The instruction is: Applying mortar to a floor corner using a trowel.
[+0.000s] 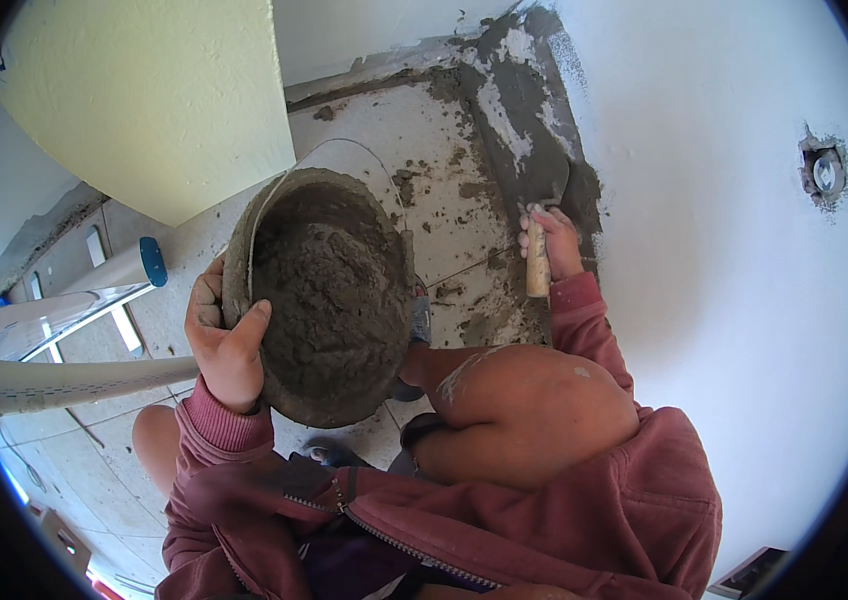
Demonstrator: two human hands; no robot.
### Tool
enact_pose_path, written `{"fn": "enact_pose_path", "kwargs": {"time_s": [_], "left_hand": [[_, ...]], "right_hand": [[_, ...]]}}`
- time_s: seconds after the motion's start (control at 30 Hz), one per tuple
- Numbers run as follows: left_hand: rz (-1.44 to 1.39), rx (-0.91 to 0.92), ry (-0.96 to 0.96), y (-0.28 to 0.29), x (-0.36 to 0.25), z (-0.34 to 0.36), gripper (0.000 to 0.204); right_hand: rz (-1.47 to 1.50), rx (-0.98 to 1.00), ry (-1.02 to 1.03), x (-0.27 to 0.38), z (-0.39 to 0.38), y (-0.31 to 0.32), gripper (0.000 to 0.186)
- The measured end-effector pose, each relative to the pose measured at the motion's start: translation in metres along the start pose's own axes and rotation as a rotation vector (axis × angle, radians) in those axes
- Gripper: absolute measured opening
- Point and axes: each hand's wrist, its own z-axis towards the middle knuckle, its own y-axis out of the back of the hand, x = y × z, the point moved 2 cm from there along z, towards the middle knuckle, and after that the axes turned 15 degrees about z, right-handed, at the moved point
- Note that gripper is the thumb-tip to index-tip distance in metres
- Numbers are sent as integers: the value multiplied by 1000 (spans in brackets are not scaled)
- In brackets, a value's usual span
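Note:
My left hand [228, 342] grips the rim of a mortar-caked bucket [326, 412], thumb over the edge and fingers around the outside. The bucket tilts, its mouth facing up at me. Wet grey mortar [329, 290] fills much of it, and a thin wire handle arcs over its far side. On the right, my right hand [562, 245] is closed around the pale wooden handle of a trowel [538, 265]. Its blade lies against a strip of wet mortar [514, 120] along the foot of the white wall. White patches show through the strip.
Mortar lumps litter the tiled floor [444, 230] beside the strip. A pale yellow panel [154, 110] stands at the upper left. Below it are a blue-ended long object [74, 305] and a pale pipe [84, 383]. The right wall has an electrical box hole [824, 173].

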Motion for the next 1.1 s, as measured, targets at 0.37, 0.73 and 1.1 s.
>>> {"fn": "enact_pose_path", "kwargs": {"time_s": [0.37,0.73,1.1], "left_hand": [[-21,37,-1,-8,-5,0,50],[12,82,-18,-13,-8,6,51],[-34,81,3,-10,-6,6,49]], "right_hand": [[-230,8,170,21,24,-23,16],[-218,5,206,35,64,-55,15],[-293,57,119,64,44,-55,12]]}}
